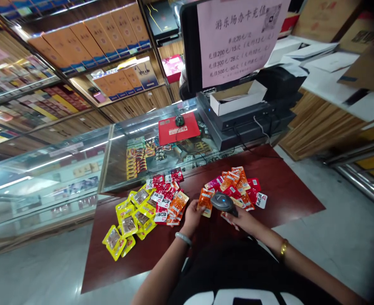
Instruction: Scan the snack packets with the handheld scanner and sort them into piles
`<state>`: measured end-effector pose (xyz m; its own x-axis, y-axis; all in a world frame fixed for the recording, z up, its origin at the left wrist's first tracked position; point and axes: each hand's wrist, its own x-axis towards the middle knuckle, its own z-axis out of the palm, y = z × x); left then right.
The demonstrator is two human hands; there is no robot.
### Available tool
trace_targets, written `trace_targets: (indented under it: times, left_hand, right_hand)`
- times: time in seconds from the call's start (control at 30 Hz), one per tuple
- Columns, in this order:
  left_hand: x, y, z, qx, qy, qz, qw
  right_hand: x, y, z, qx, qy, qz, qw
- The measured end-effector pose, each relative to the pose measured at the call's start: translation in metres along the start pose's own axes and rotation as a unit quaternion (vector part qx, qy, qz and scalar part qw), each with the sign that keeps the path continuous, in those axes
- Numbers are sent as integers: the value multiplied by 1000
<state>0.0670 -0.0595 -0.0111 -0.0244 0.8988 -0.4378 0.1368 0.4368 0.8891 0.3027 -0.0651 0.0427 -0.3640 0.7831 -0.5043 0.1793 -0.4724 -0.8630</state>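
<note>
My left hand (193, 216) grips an orange snack packet (205, 201) by its lower left edge, above the dark red counter. My right hand (240, 218) is wrapped around the handle of a black barcode scanner (223, 202), whose head is close to the right side of that packet. Behind the scanner lies a loose pile of orange packets (231, 181) with a red packet (254, 188) at its right. Left of my left hand lie more orange packets (178, 204), several red packets (164, 194) and a heap of yellow packets (128, 225).
The dark red counter top (288, 199) adjoins a glass display case (117, 169). On the glass are a red mouse pad (164, 132) with a mouse (179, 121). A monitor bearing a pink sign (237, 42) stands behind an open white box (228, 103). Shelves with boxes (94, 34) line the back.
</note>
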Motion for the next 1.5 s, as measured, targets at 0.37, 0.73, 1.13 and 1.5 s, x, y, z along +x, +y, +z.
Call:
trace_targets:
  times: [0.37,0.73,1.13,1.5]
  left_hand:
    - [6,15,2,-48,48,30,997]
    - [15,40,2,122,14,47,991]
    - [-6,25,-97,566,147,-57,809]
    - [-3,20,-129,592,137,-6,794]
  right_hand:
    - [-3,-1,-2,-28,-55,24,998]
    - [-5,1,-1,-41,-38,46,997]
    - [9,1,34,-65,-46,43,996]
    - [12,-12,87,-68,-31,32,997]
